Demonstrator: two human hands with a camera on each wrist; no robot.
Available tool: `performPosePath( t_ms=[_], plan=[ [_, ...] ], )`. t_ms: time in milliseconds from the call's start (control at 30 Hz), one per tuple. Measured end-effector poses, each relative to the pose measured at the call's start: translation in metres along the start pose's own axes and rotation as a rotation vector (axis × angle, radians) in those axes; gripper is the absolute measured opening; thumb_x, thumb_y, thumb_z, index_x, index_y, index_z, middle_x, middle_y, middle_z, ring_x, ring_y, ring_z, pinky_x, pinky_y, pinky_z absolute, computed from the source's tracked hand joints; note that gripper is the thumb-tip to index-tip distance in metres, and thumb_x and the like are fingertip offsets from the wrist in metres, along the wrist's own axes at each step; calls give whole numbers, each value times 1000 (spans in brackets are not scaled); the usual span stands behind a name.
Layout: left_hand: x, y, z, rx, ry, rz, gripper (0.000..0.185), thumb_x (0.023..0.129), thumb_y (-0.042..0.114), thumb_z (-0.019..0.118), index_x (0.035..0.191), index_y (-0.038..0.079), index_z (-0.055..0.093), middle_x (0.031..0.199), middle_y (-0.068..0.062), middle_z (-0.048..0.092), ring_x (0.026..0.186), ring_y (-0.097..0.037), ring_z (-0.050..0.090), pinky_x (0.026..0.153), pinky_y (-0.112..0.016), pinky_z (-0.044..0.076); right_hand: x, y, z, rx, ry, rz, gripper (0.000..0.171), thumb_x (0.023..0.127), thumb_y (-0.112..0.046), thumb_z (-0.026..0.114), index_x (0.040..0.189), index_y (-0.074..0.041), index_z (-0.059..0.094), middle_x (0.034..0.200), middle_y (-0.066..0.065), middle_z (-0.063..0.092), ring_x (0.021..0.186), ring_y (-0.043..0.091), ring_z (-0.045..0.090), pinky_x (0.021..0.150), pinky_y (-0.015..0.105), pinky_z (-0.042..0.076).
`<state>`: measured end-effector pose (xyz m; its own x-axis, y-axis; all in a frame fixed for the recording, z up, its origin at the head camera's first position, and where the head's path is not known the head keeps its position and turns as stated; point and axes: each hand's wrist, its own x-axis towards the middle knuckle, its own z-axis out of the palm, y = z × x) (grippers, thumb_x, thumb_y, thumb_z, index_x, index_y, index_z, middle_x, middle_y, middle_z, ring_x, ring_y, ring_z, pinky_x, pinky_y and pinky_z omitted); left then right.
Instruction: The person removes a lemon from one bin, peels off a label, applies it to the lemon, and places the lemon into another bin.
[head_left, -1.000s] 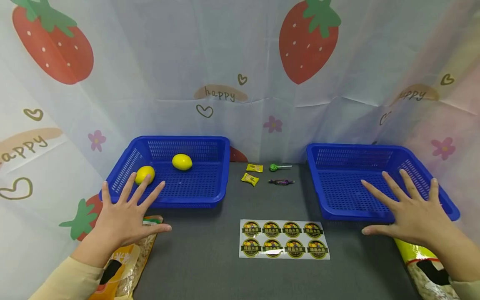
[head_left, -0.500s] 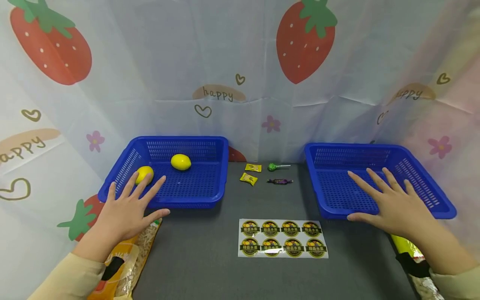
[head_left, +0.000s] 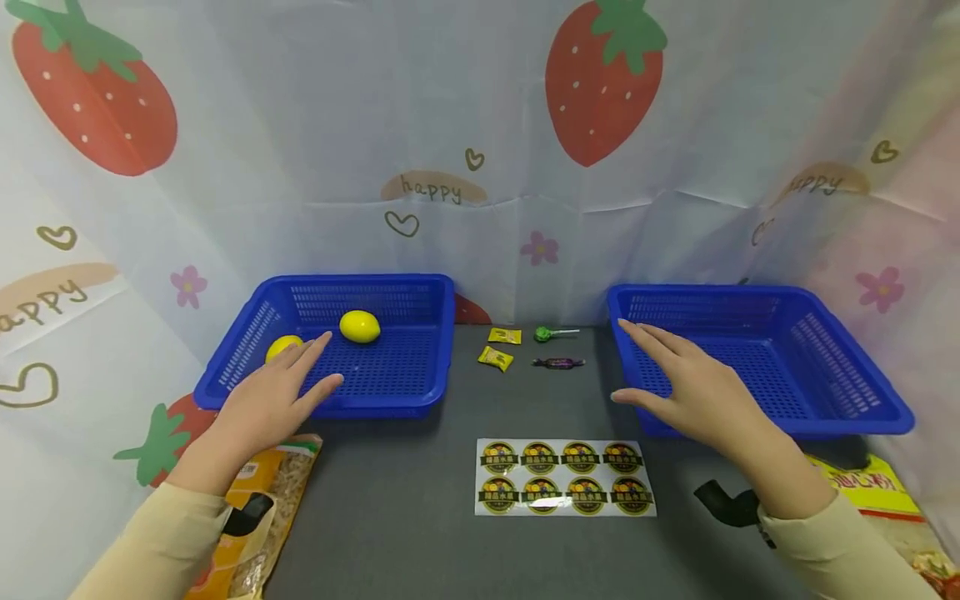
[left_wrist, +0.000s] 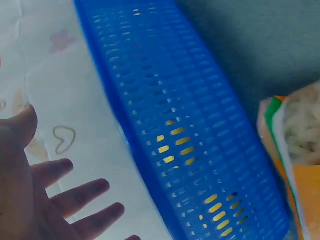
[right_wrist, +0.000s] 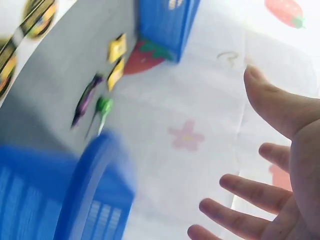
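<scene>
My left hand (head_left: 266,400) hovers over the near rim of the left blue basket (head_left: 442,367), fingers extended and thumb apart. Inside that basket lie two lemons (head_left: 360,327); the nearer one is partly hidden behind my fingers. In the left wrist view the lemons show yellow through the basket's slots. My right hand (head_left: 693,383) is raised at the left side of the right blue basket (head_left: 855,417), holding nothing, its fingers straight and thumb spread. Between the baskets lie two yellow-wrapped candies (head_left: 496,358), a green lollipop (head_left: 543,334) and a purple-wrapped candy (head_left: 558,363).
A white sheet of round fruit stickers (head_left: 566,477) lies on the grey table (head_left: 390,517). Orange packaging (head_left: 277,500) sits under my left forearm, and a yellow bag (head_left: 870,492) beside my right forearm. A strawberry-print curtain (head_left: 337,108) hangs behind the baskets.
My right hand has swung left from over the right basket to its left side, its fingers drawing closer together. My left hand has turned slightly, fingers closer together, and shifted a little right.
</scene>
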<state>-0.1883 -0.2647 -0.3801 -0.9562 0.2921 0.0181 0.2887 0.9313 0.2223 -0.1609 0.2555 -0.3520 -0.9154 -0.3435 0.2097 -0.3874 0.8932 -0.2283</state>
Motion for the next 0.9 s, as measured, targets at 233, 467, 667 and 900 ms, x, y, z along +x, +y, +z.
performPosePath(
  t_ms=[233, 467, 667, 900],
  plan=[
    [21, -8, -17, -129, -27, -29, 75, 106, 59, 34, 163, 13, 18, 161, -27, 28, 146, -52, 26, 113, -71, 25, 27, -38, 19, 173, 0, -50, 84, 89, -55, 71, 159, -31, 31, 155, 16, 46, 133, 43, 52, 99, 63, 48],
    [45, -10, -23, -213, -3, -12, 74, 106, 56, 33, 161, 8, 21, 159, -28, 33, 142, -51, 34, 113, -69, 28, 59, -63, 55, 364, -6, -112, 81, 88, -45, 76, 157, -23, 38, 148, 12, 54, 128, 32, 59, 99, 51, 53],
    [60, -16, -20, -266, 6, -17, 72, 107, 53, 34, 161, 7, 21, 154, -30, 39, 138, -51, 40, 112, -68, 31, 80, -78, 87, 513, -22, -89, 78, 88, -38, 78, 155, -21, 43, 140, 12, 61, 123, 27, 63, 91, 43, 58],
    [76, -26, -10, -373, 27, -80, 75, 105, 59, 36, 162, 13, 22, 156, -25, 40, 141, -46, 38, 111, -68, 32, 94, -100, 112, 661, -44, -30, 77, 88, -39, 78, 155, -25, 42, 140, 10, 62, 124, 28, 64, 93, 44, 58]
  ],
)
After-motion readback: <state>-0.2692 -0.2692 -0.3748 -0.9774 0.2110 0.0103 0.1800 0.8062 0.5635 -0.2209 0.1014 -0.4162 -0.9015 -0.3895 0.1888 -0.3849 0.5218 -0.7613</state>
